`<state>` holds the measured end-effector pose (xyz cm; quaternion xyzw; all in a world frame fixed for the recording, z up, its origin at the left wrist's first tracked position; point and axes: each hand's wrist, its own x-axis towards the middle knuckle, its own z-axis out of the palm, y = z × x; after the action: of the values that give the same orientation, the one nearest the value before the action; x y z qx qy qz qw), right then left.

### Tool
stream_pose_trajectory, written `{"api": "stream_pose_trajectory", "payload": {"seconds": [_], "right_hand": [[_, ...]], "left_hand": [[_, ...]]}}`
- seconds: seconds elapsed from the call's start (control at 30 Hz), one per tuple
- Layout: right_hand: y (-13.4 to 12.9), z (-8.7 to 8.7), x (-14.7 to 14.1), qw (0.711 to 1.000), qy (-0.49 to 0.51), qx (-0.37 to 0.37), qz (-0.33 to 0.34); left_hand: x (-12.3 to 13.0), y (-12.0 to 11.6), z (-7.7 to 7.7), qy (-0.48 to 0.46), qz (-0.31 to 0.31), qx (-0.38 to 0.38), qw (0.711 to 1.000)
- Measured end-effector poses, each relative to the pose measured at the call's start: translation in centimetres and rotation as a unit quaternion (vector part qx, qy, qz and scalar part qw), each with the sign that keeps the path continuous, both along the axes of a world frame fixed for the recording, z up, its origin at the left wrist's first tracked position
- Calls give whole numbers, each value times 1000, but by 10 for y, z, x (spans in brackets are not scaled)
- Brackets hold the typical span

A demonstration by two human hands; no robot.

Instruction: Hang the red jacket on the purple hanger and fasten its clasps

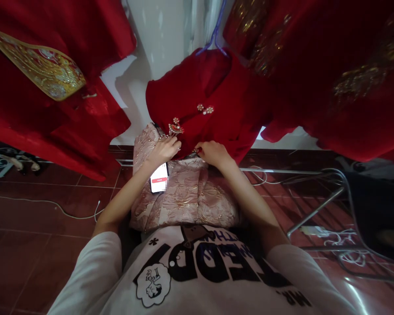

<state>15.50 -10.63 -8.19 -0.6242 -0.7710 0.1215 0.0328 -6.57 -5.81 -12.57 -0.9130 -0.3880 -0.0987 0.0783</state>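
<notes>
A red garment hangs in front of me, its lower part reaching my hands. Flower-shaped beaded ornaments sit on its front. Below them, to the left, lies a larger ornament with bead tassels. My left hand is closed just under that ornament, its fingertips curled at the cloth; what they hold is hidden. My right hand pinches a small beaded ornament by the garment's lower edge. Pink brocade cloth covers my lap. A lit phone rests on it beneath my left wrist.
More red garments with gold decoration hang at the left and right. A purple hanger bears the middle garment. A dark chair with a metal frame stands at right. Cables lie on the red tiled floor.
</notes>
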Motion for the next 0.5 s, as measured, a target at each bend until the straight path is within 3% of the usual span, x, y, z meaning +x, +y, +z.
{"api": "stream_pose_trajectory", "payload": {"seconds": [0.17, 0.3, 0.5], "right_hand": [[9, -14, -2, 999, 5, 45, -17], [19, -29, -3, 998, 50, 38, -11], [35, -39, 10, 972, 232, 0, 23]], "left_hand": [[-1, 4, -3, -124, 35, -74, 989], [1, 7, -7, -218, 33, -183, 958], [2, 9, -8, -319, 46, -291, 901]]}}
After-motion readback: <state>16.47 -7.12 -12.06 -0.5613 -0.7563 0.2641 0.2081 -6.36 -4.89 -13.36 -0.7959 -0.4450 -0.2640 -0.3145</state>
